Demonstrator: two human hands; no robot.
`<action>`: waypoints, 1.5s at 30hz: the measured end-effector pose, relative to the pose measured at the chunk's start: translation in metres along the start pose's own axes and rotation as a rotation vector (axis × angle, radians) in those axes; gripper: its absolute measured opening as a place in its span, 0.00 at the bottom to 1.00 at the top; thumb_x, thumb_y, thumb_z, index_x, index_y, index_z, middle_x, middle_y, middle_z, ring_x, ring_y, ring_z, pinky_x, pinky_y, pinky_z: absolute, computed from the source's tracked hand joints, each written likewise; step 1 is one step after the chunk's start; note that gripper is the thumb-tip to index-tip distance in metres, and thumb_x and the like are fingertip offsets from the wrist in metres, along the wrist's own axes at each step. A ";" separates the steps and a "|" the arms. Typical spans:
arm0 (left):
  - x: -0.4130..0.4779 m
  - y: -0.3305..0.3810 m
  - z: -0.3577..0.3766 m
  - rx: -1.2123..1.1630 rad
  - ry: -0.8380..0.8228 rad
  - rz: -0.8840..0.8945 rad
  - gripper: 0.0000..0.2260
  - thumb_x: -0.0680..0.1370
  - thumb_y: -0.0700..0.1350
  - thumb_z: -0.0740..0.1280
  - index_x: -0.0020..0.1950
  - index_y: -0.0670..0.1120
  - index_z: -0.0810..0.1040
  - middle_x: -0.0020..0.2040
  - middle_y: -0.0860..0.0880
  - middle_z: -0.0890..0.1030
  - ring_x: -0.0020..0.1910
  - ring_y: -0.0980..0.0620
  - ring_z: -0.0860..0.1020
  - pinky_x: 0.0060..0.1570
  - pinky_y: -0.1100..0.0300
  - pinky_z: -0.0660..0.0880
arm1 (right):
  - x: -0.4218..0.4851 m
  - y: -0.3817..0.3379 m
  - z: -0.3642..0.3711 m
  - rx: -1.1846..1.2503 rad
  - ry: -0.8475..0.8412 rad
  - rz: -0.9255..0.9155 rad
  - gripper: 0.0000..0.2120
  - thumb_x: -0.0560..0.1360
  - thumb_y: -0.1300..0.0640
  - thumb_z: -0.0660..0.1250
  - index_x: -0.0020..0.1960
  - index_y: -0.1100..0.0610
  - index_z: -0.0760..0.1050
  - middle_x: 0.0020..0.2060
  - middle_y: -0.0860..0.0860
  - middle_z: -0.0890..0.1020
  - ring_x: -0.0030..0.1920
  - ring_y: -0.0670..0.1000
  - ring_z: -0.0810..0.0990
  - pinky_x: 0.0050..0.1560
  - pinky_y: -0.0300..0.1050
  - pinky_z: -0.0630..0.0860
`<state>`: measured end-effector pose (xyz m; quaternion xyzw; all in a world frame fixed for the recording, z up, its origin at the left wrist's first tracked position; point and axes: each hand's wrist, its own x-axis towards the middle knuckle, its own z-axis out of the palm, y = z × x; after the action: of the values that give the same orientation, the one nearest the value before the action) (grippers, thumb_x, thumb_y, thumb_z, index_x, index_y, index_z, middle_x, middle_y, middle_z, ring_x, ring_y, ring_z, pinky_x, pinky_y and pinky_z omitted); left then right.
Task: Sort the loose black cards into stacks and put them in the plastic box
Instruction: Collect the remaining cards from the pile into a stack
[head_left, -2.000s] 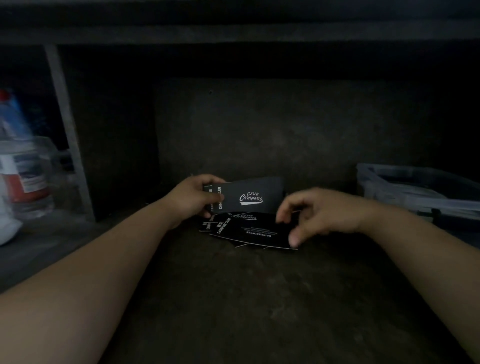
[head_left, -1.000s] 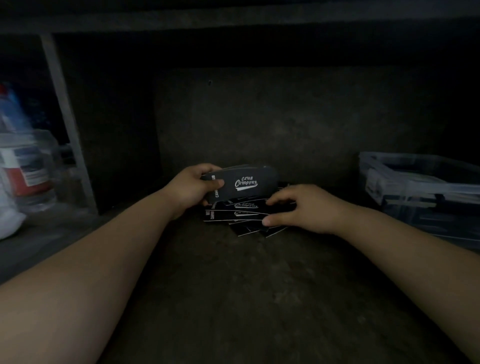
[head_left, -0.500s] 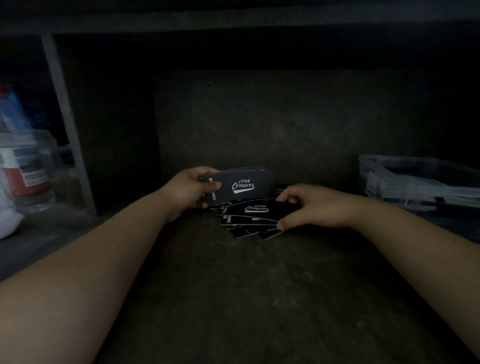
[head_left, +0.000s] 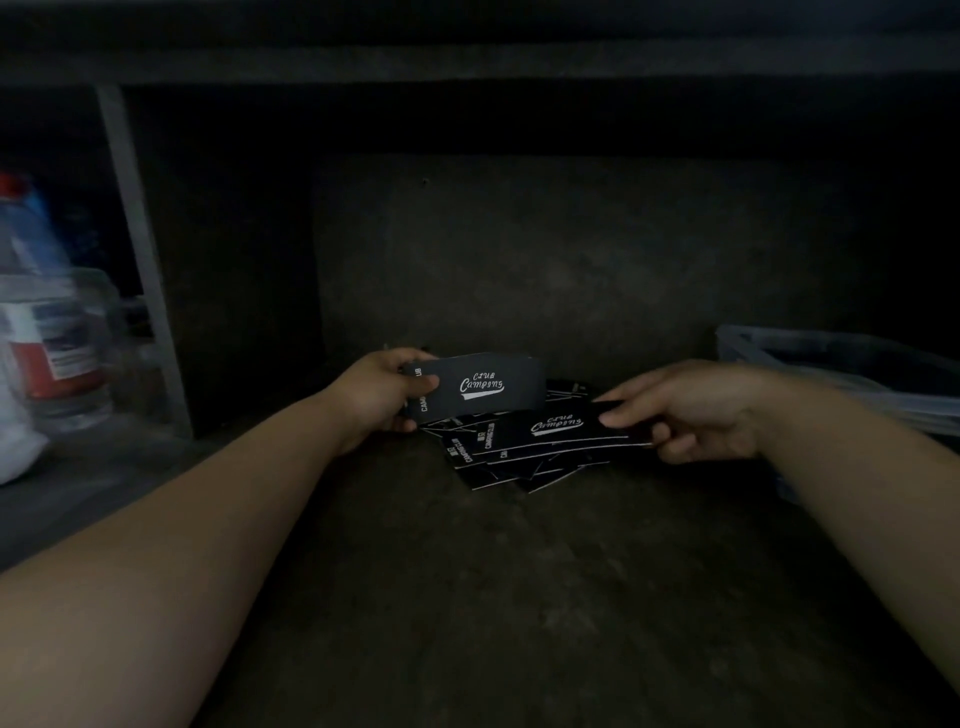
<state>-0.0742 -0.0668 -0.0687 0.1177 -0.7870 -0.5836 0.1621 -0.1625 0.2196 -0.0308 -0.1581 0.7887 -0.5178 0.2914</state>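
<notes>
Left hand (head_left: 382, 397): fingers curled round a card stack (head_left: 478, 387), thumb on top.
Right hand (head_left: 691, 410): pinched one black card (head_left: 558, 431) above the loose pile (head_left: 514, 467).
Plastic box (head_left: 841, 358): far right.

Two seconds ago the right hand (head_left: 696, 410) hovered over the loose pile (head_left: 519, 470) with its fingers curled. It then pressed down on the pile. Now it pinches the right end of one card (head_left: 556, 428), thumb on top, and has drawn it to the right, leaving more cards beneath uncovered.
</notes>
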 end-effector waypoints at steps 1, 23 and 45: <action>0.000 0.000 0.000 -0.001 0.002 0.002 0.08 0.80 0.41 0.66 0.51 0.54 0.79 0.50 0.48 0.80 0.43 0.53 0.78 0.25 0.65 0.73 | -0.002 -0.001 0.000 0.012 -0.038 -0.001 0.18 0.71 0.64 0.71 0.61 0.60 0.79 0.37 0.53 0.80 0.25 0.42 0.65 0.20 0.30 0.56; -0.007 0.012 0.005 0.140 -0.002 0.134 0.10 0.78 0.43 0.69 0.60 0.51 0.78 0.52 0.49 0.83 0.43 0.54 0.80 0.31 0.65 0.74 | 0.018 0.011 0.032 -0.369 0.477 -0.526 0.10 0.72 0.47 0.74 0.44 0.51 0.77 0.41 0.52 0.82 0.41 0.53 0.83 0.36 0.45 0.77; 0.004 0.003 0.006 0.084 0.025 0.113 0.09 0.80 0.41 0.66 0.48 0.57 0.75 0.49 0.52 0.80 0.44 0.55 0.77 0.37 0.61 0.73 | 0.010 0.007 0.040 -0.831 0.128 -0.139 0.35 0.55 0.30 0.77 0.55 0.46 0.74 0.51 0.46 0.77 0.53 0.47 0.77 0.59 0.50 0.76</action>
<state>-0.0801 -0.0621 -0.0667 0.0871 -0.8141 -0.5385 0.1995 -0.1451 0.1885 -0.0515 -0.2826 0.9342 -0.1834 0.1177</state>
